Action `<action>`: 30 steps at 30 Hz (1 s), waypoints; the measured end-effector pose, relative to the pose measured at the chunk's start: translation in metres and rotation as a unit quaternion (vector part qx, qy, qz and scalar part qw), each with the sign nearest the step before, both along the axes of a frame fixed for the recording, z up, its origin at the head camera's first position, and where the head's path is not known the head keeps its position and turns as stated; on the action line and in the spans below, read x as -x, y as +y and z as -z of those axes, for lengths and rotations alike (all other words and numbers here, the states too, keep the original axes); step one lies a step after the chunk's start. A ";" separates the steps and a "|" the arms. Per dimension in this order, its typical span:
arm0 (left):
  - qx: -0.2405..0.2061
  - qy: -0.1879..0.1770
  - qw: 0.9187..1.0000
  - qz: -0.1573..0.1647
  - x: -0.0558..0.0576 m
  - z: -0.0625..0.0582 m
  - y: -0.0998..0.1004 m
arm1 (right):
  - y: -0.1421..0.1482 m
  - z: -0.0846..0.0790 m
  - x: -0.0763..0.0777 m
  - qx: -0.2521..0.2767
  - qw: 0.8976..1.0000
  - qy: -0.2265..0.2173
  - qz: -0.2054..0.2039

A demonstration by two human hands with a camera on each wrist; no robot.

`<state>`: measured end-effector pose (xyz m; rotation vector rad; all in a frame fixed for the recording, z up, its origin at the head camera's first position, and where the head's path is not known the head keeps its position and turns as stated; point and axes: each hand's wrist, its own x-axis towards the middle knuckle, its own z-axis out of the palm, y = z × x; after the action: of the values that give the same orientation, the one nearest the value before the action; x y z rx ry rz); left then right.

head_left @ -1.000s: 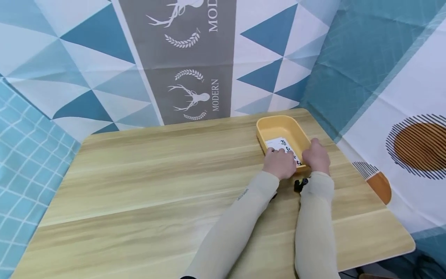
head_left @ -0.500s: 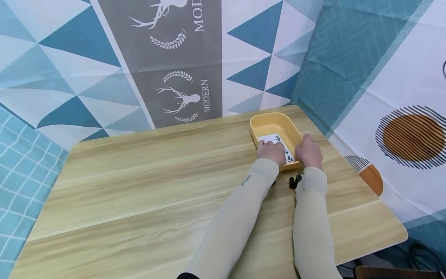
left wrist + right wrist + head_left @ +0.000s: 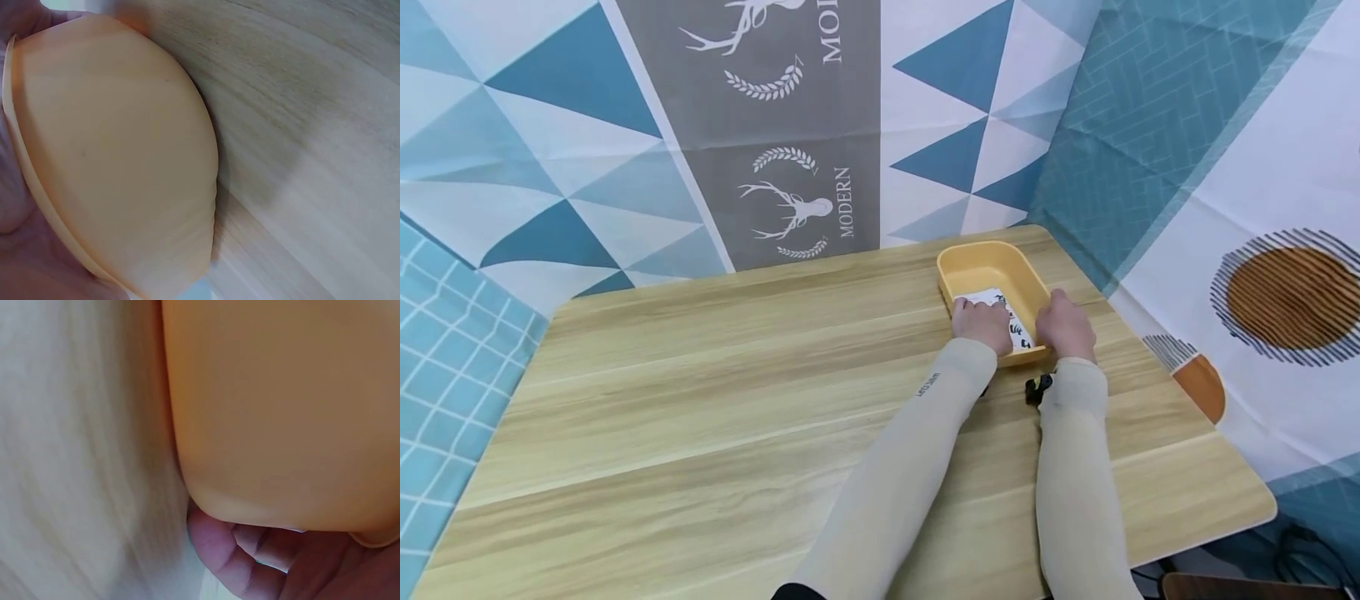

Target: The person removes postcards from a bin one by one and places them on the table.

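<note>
Two hands on one tray (image 3: pixel 992 265), at its near end. Tray is yellow-orange, oblong with rounded corners, and sits on the wooden table (image 3: pixel 700 400) towards the far right corner, close to the right edge.

Left hand (image 3: pixel 983 323) grips the near-left corner; fingers curl over the rim into the tray, partly onto a white card (image 3: pixel 1000 298) with black marks that lies flat on the tray floor. Right hand (image 3: pixel 1064 325) grips the near-right corner, fingers wrapped over the rim and down the outer wall. The right wrist view shows fingertips (image 3: pixel 250 550) tucked under the tray's lower edge against the table; the left wrist view shows the tray wall (image 3: pixel 119 156) pressed close into the palm. Both grasps closed on the tray, neither slack.

Why held so, as a judgement: a hand at each near corner steadies the tray evenly and keeps it from turning; fingers under the edge suggest it could be lifted or slid level, so the loose card stays put.

Orientation: the tray's long axis runs away from the person, slanted slightly left at the far end. Open side faces up; base looks flat on the table, though the near edge is hidden by the hands, so I cannot tell whether it is raised. Card lies lengthwise along the same axis.

Both sleeves (image 3: pixel 1075 467) beige. Patterned cloth (image 3: pixel 790 167) hangs behind the table.
</note>
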<state>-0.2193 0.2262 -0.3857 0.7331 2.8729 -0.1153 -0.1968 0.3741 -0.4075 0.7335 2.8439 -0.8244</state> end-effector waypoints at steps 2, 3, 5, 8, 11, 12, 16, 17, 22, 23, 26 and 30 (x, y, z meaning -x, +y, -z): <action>-0.011 0.003 1.000 0.005 -0.001 0.000 -0.003 | -0.001 0.000 -0.001 0.003 1.000 0.006 -0.001; -0.016 0.004 1.000 0.008 -0.001 0.000 -0.005 | -0.001 0.000 -0.001 0.004 1.000 0.009 -0.001; -0.020 0.006 1.000 0.016 -0.001 0.000 -0.007 | -0.001 0.001 -0.001 0.006 1.000 0.016 -0.001; -0.025 0.005 0.999 0.031 -0.001 0.001 -0.010 | -0.002 0.001 -0.001 0.015 1.000 0.023 0.002; -0.036 0.024 0.998 0.053 -0.001 0.004 -0.014 | -0.002 0.002 -0.002 0.020 0.999 0.026 0.003; -0.045 0.032 0.997 0.059 -0.001 0.006 -0.015 | -0.001 0.002 -0.002 0.019 0.999 0.027 0.002; -0.087 0.081 0.989 0.091 0.000 0.016 -0.019 | -0.001 0.001 -0.002 0.011 0.999 0.032 -0.005; -0.098 0.093 0.986 0.097 0.000 0.018 -0.020 | -0.001 0.000 -0.002 0.011 0.999 0.032 -0.005; -0.162 0.111 0.975 0.099 0.004 0.030 -0.021 | -0.002 -0.001 -0.004 0.021 1.000 0.022 -0.007; -0.179 0.107 0.973 0.094 0.005 0.032 -0.021 | -0.002 -0.001 -0.004 0.023 1.000 0.020 -0.009; -0.216 0.103 0.967 0.083 0.005 0.034 -0.021 | -0.002 0.000 -0.004 0.021 0.999 0.021 -0.014; -0.204 0.121 0.969 0.074 0.003 0.032 -0.019 | 0.000 0.000 -0.003 0.015 0.999 0.026 -0.019</action>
<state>-0.2224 0.2073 -0.4173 1.0734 3.1078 0.4078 -0.1937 0.3739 -0.4072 0.6620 2.8742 -0.8921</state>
